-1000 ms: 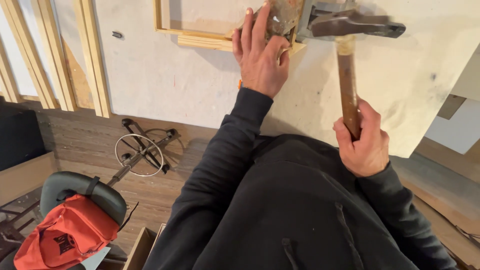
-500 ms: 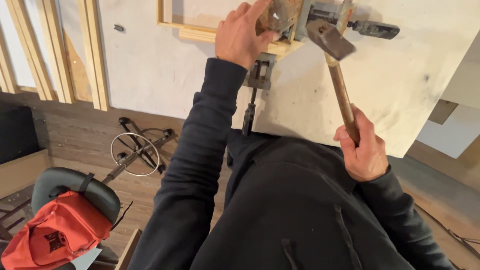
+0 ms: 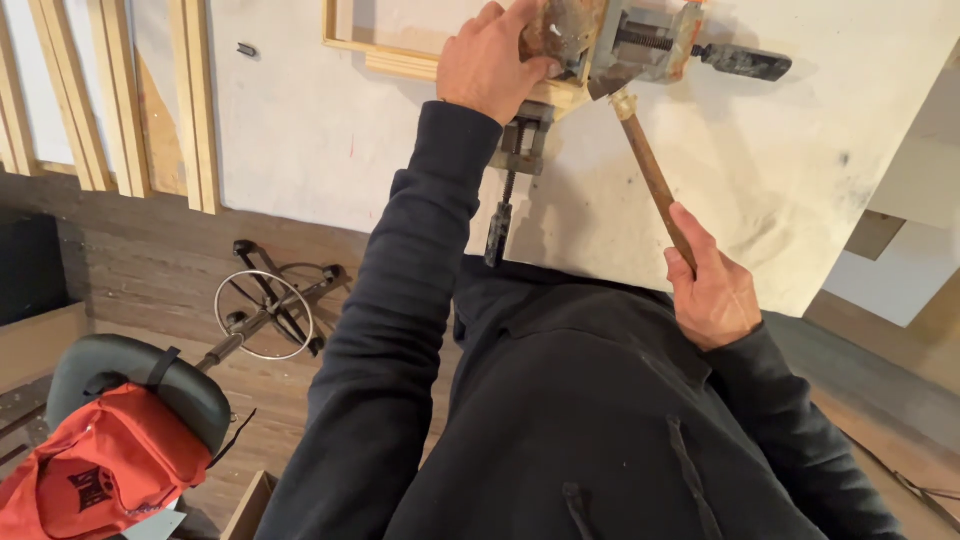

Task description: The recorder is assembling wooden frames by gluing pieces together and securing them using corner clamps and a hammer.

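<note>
My right hand (image 3: 712, 288) grips the wooden handle of a hammer (image 3: 645, 160); its metal head rests at the corner of a light wooden frame (image 3: 400, 58) on the white tabletop (image 3: 720, 180). My left hand (image 3: 490, 62) presses down on the frame's corner, next to a rusty metal corner clamp (image 3: 645, 40). The clamp's screw handles stick out to the right and down over the table's edge (image 3: 510, 185).
Several long wooden strips (image 3: 120, 100) lie on the table's left part, with a small dark screw (image 3: 247, 49) near them. Below on the wood floor stand a stool with a ring footrest (image 3: 262, 315) and a black seat with a red cloth (image 3: 110, 460).
My left hand slid up and left along the frame corner, uncovering the clamp's lower screw. The hammer swung from upright to tilted, its head coming down at the corner.
</note>
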